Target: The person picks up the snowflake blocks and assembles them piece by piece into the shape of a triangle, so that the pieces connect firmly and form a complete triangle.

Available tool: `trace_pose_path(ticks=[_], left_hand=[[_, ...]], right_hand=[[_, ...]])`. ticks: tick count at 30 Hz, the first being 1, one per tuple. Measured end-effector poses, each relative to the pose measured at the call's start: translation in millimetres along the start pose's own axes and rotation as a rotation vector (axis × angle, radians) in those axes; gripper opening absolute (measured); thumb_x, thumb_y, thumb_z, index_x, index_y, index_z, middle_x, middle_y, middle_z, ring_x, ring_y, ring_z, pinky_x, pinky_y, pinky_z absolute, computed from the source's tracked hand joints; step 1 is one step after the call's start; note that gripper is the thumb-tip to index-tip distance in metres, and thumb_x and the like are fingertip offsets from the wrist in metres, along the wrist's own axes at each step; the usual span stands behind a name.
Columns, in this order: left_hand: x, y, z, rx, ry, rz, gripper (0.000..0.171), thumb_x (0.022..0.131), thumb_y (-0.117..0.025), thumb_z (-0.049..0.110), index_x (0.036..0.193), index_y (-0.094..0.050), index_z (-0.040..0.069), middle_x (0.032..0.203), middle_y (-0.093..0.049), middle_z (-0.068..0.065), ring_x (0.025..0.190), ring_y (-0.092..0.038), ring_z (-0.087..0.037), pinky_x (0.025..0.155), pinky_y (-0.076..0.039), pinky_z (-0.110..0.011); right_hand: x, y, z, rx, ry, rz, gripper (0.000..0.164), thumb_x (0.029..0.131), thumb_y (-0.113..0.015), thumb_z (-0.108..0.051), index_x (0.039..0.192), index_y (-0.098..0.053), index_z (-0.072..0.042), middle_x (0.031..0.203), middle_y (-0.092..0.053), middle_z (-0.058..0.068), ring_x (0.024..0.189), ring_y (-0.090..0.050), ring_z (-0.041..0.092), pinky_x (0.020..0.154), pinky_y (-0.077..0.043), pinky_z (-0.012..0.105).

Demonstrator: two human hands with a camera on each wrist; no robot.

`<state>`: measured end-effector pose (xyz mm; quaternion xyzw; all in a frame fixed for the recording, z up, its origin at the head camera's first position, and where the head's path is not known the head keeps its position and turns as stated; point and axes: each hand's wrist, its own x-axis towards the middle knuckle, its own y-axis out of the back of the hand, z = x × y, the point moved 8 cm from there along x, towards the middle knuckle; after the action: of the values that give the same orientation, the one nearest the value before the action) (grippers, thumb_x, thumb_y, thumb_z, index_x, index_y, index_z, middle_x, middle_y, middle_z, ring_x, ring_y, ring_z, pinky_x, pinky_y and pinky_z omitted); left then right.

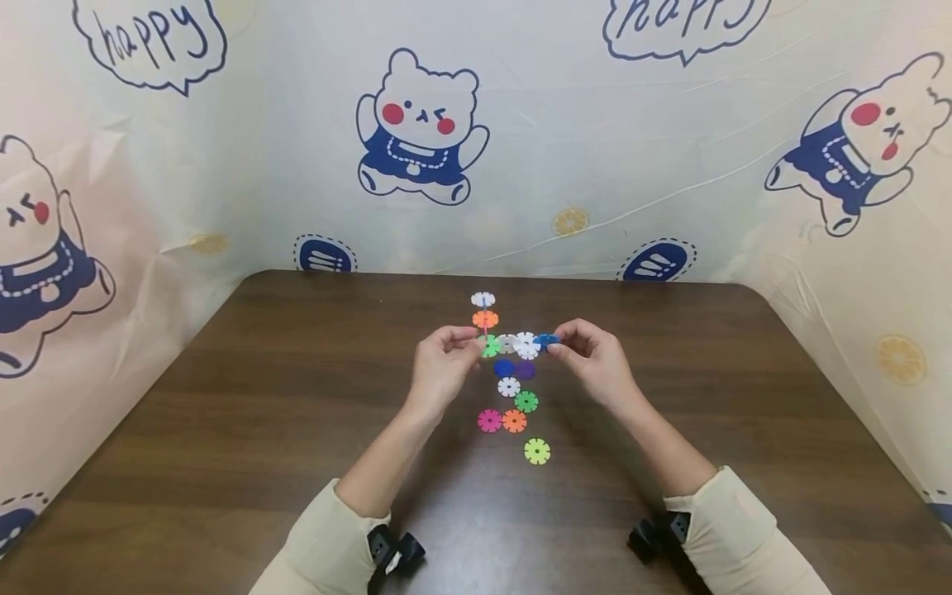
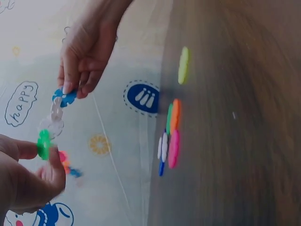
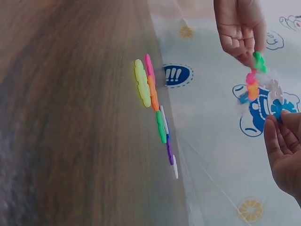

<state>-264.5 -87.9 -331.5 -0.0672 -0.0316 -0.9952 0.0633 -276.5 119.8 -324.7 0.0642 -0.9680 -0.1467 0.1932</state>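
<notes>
Between the two hands a chain of notched plastic discs is held up above the table. My left hand (image 1: 442, 370) pinches the green disc (image 1: 490, 346) at one end. Whitish discs (image 1: 526, 345) link it to a blue disc (image 1: 547, 340), which my right hand (image 1: 601, 362) pinches between thumb and fingers. A branch with an orange disc (image 1: 486, 319) and a white disc (image 1: 483, 299) goes off from the green one. In the left wrist view that branch is partly blurred behind the left fingers (image 2: 59, 174).
Several loose discs lie on the brown table (image 1: 297, 430) below the chain: purple (image 1: 525, 370), white (image 1: 509, 387), green (image 1: 525, 402), pink (image 1: 489, 421), orange (image 1: 515, 421) and yellow (image 1: 537, 451) among them. A printed sheet (image 1: 297, 149) hangs behind the table's far edge.
</notes>
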Motion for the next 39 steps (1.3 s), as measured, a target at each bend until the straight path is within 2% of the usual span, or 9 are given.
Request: trace_pose_path(ticks=[4, 6, 10, 12, 17, 21, 33, 36, 39], left_hand=[[-1.6, 10.2, 14.7, 0.115, -0.186, 0.097, 0.022, 0.083, -0.067, 0.009, 0.104, -0.061, 0.002, 0.097, -0.063, -0.009, 0.087, -0.061, -0.021, 0.076, -0.05, -0.033], [-4.3, 8.6, 24.2, 0.145, -0.264, 0.093, 0.023, 0.083, -0.066, 0.005, 0.106, -0.061, 0.001, 0.1, -0.063, -0.01, 0.089, -0.061, -0.023, 0.078, -0.05, -0.038], [-10.8, -7.3, 35.2, 0.199, -0.424, -0.029, 0.025, 0.082, -0.068, 0.004, 0.107, -0.064, 0.002, 0.104, -0.064, -0.009, 0.095, -0.059, -0.021, 0.083, -0.048, -0.039], [-15.1, -16.8, 37.9, 0.226, -0.476, -0.106, 0.025, 0.081, -0.07, 0.006, 0.105, -0.065, 0.002, 0.104, -0.064, -0.008, 0.097, -0.059, -0.019, 0.084, -0.048, -0.04], [-21.1, -32.4, 33.9, 0.246, -0.485, -0.26, 0.019, 0.08, -0.072, 0.008, 0.098, -0.068, 0.005, 0.096, -0.066, -0.003, 0.09, -0.061, -0.014, 0.075, -0.053, -0.031], [-22.9, -35.9, 30.9, 0.238, -0.469, -0.304, 0.015, 0.078, -0.073, 0.006, 0.092, -0.069, 0.004, 0.089, -0.065, -0.003, 0.081, -0.061, -0.014, 0.068, -0.053, -0.024], [-25.8, -33.1, 34.2, 0.3, -0.553, -0.244, 0.004, 0.08, -0.07, 0.004, 0.084, -0.069, 0.002, 0.08, -0.065, 0.0, 0.071, -0.056, -0.008, 0.061, -0.049, -0.026], [-25.8, -29.1, 35.8, 0.318, -0.568, -0.208, 0.005, 0.08, -0.071, 0.005, 0.084, -0.07, 0.002, 0.079, -0.066, 0.0, 0.07, -0.056, -0.008, 0.057, -0.046, -0.027], [-25.6, -24.4, 38.7, 0.312, -0.584, -0.177, 0.005, 0.08, -0.071, 0.004, 0.084, -0.069, 0.002, 0.08, -0.066, -0.002, 0.07, -0.057, -0.01, 0.057, -0.044, -0.027]], right_hand=[[-2, -3, -2, -0.016, -0.006, -0.014, 0.011, 0.084, -0.065, -0.001, 0.091, -0.06, 0.004, 0.083, -0.063, 0.014, 0.074, -0.058, 0.028, 0.065, -0.05, 0.022], [-3, -7, -5, -0.026, 0.008, -0.029, 0.009, 0.084, -0.065, 0.0, 0.091, -0.061, 0.003, 0.082, -0.063, 0.012, 0.074, -0.058, 0.029, 0.064, -0.05, 0.023], [-7, -16, -14, -0.037, 0.07, -0.074, 0.008, 0.083, -0.065, 0.001, 0.09, -0.061, 0.002, 0.082, -0.063, 0.01, 0.073, -0.059, 0.023, 0.065, -0.051, 0.024], [-9, -21, -19, -0.035, 0.094, -0.095, 0.008, 0.083, -0.066, 0.001, 0.09, -0.062, 0.001, 0.083, -0.062, 0.009, 0.072, -0.058, 0.02, 0.065, -0.051, 0.023], [-14, -28, -26, -0.016, 0.115, -0.128, 0.009, 0.082, -0.066, 0.002, 0.09, -0.062, 0.0, 0.083, -0.063, 0.009, 0.071, -0.059, 0.021, 0.066, -0.052, 0.024], [-15, -29, -30, -0.011, 0.121, -0.123, 0.009, 0.081, -0.066, 0.002, 0.089, -0.062, 0.001, 0.083, -0.063, 0.01, 0.072, -0.06, 0.02, 0.067, -0.052, 0.024], [-15, -29, -28, 0.006, 0.101, -0.121, 0.012, 0.081, -0.067, -0.001, 0.091, -0.061, 0.002, 0.083, -0.063, 0.01, 0.072, -0.059, 0.019, 0.066, -0.052, 0.024], [-14, -29, -21, -0.037, 0.05, -0.165, 0.014, 0.081, -0.069, -0.004, 0.093, -0.062, 0.0, 0.084, -0.062, 0.008, 0.074, -0.058, 0.019, 0.068, -0.052, 0.024], [-15, -31, -14, -0.134, 0.006, -0.258, 0.015, 0.082, -0.07, -0.006, 0.094, -0.063, -0.001, 0.082, -0.061, 0.005, 0.074, -0.056, 0.019, 0.066, -0.051, 0.025]])
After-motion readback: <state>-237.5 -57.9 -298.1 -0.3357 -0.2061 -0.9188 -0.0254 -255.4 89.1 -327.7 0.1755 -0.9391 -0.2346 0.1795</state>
